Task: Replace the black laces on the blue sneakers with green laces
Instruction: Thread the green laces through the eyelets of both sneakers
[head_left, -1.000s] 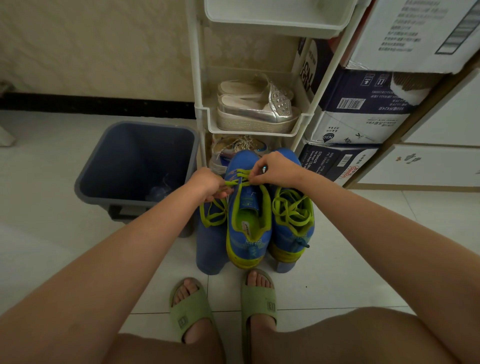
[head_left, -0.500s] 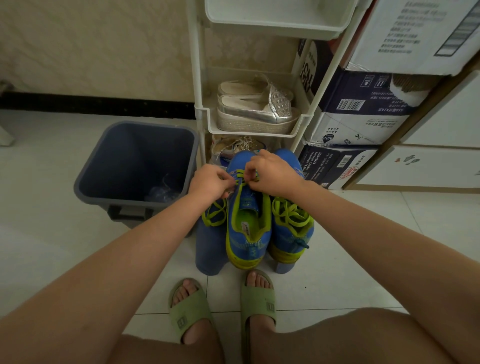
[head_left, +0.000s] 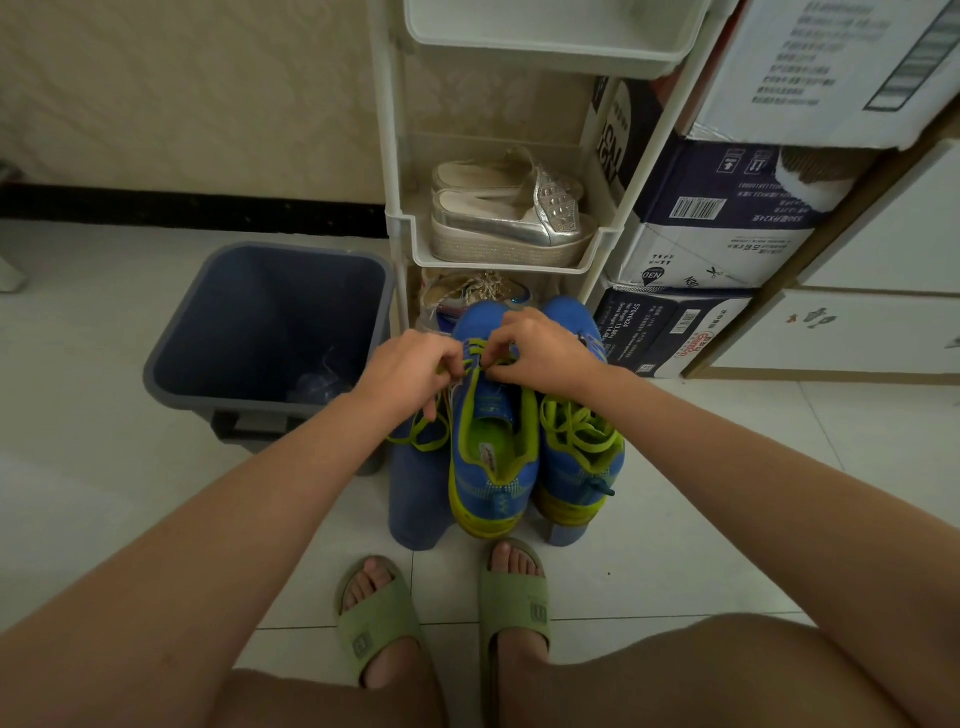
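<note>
Blue sneakers on stool, tile floor, bin — left hand, right hand, fingers pinching green lace

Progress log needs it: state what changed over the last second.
The left hand and right hand drew closer together over the sneaker being laced, both keeping their pinch on its green lace; the stretch between them shortened. Nothing was let go. The laced sneaker beside it, the stool and the bin stayed put.

Blue sneakers side by side — green laces threaded
</note>
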